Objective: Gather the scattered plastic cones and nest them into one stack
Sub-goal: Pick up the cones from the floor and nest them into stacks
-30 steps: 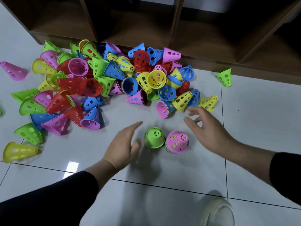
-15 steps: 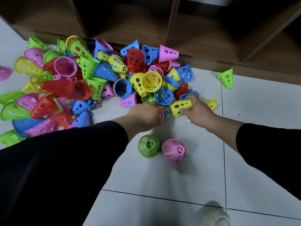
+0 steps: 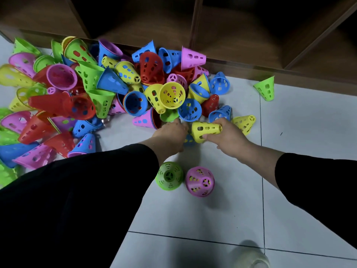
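Note:
A heap of perforated plastic cones [image 3: 108, 89] in several colours lies on the white tile floor against a wooden shelf. My right hand [image 3: 228, 137] grips a yellow cone [image 3: 204, 129] lying on its side at the heap's near edge. Just left of it, my left hand [image 3: 172, 133] curls down over a cone that is mostly hidden; only a blue edge [image 3: 188, 141] shows under the fingers. Nearer to me stand a green cone [image 3: 169, 176] and a pink cone [image 3: 200, 181], narrow ends up, side by side.
The brown shelf unit [image 3: 241, 60] runs along the back. A lone green cone [image 3: 265, 89] lies at the right by the shelf base, and another yellow cone [image 3: 244, 122] lies beside my right hand. A light shoe [image 3: 251, 258] shows at the bottom edge.
Both hands moved away from the two standing cones and forward to the heap's edge. My right hand took hold of the yellow cone, and my left hand closed over a cone beside it.

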The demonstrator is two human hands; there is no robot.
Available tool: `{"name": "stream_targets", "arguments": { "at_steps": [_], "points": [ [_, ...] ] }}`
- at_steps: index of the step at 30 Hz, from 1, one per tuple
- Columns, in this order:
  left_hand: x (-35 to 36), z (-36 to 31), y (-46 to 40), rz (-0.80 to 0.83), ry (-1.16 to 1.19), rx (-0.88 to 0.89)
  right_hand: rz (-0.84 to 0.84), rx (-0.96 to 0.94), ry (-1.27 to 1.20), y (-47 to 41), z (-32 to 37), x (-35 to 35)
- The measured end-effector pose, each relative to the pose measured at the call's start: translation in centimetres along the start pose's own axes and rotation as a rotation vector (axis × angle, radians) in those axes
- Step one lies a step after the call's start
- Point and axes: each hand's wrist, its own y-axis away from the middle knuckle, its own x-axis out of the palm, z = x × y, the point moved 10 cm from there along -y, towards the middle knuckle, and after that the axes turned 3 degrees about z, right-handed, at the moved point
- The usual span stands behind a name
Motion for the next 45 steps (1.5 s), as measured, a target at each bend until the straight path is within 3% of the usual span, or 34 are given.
{"name": "stream_targets", "arguments": {
  "at_steps": [4,11,15,18,22,26,29,35,38,41,45],
  "points": [
    [-0.8,2.2,1.7,-0.046,0.248,-0.032,-0.036,-0.051,-0.061,1.2,1.5,-1.2],
    [-4.8,5.7,10.9,-0.342,0.774,-0.062,-0.005,-0.235,0.043,8.5,6.8,-5.3],
    [-4.8,4.2,16.6,-0.459,1.061,0.029,0.088,-0.319,0.089,15.6,9.5,-5.9],
    [-3.5,2.3,19.4,-0.523,1.157,0.138,0.084,-0.371,0.306,19.8,10.6,-5.8],
    [-0.9,0.0,19.9,-0.512,1.083,0.211,0.107,-0.418,0.659,20.6,9.8,-3.5],
    [3.5,1.0,17.9,-0.455,0.896,0.081,0.148,-0.486,0.818,19.0,8.0,0.4],
    [4.5,2.5,17.3,-0.436,0.801,-0.019,0.193,-0.437,0.743,17.4,6.1,2.2],
    [4.6,1.7,16.5,-0.309,0.84,0.082,0.181,-0.377,0.641,16.4,4.6,1.9],
    [3.0,3.1,17.3,-0.455,0.866,0.115,0.076,-0.308,0.397,15.2,3.7,-0.8],
    [0.3,4.9,16.2,-0.612,0.928,-0.037,-0.051,-0.218,0.302,12.1,0.9,-4.0],
    [-2.7,3.3,11.4,-0.454,0.771,-0.124,-0.195,-0.094,0.283,7.5,-2.0,-8.9]
  ]
}}
